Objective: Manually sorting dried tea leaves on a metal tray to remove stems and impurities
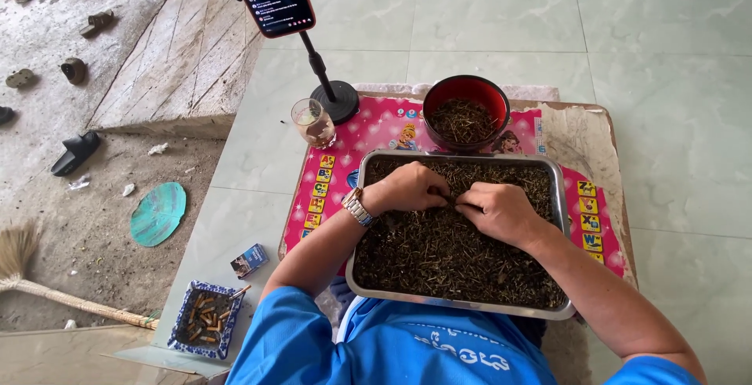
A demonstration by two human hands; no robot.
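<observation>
Filling the metal tray [558, 197] on the low bench [589, 130], the dried dark leaf litter [439, 256] lies under both hands. The left hand [411, 187] and the right hand [495, 209] meet at mid-tray, each grip pinched together on a few strands. A red bowl [465, 87] of the same stuff stands just behind. A careless sweep could flick strands over the rim, or nudge the glass [313, 122] nearby.

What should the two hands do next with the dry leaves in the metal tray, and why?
Probably lift the pinched bit toward the red bowl. The left hand and right hand meet fingertip to fingertip over the dry leaves in the metal tray, and the bowl behind it already holds similar material.
</observation>
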